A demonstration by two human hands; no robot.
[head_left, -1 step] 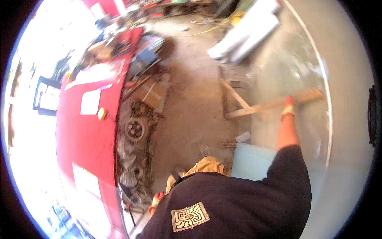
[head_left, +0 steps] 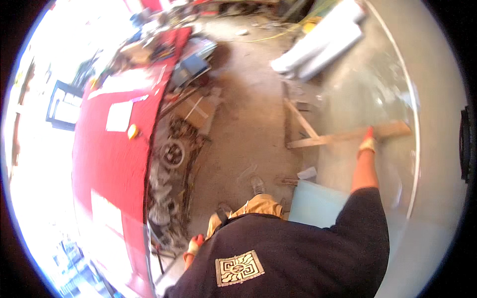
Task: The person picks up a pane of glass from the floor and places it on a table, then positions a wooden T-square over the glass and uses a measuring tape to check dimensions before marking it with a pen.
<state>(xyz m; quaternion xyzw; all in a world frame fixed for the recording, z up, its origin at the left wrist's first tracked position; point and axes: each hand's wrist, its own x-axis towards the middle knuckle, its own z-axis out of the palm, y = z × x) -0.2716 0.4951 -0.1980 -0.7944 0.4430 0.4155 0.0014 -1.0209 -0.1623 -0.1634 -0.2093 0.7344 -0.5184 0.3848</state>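
Note:
My right hand [head_left: 367, 142], in an orange and pale glove, reaches far out and holds a long wooden plank [head_left: 338, 137]. The plank lies across a big clear sheet [head_left: 362, 94] on a pale surface. A second, thinner wooden strip [head_left: 301, 119] meets the plank at an angle near its left end. My left hand [head_left: 193, 247], also gloved, hangs low at my side next to the edge of a red table [head_left: 104, 159]. Its fingers are too small to read. My dark sleeve covers the right forearm's lower part.
A white sheet of paper [head_left: 119, 116] and a small yellow object [head_left: 132, 131] lie on the red table. Scrap metal, a round wheel-like part [head_left: 172, 153] and cardboard crowd the floor beside it. White rolled material [head_left: 318, 47] lies at the far end. A pale blue panel [head_left: 313, 206] sits near my legs.

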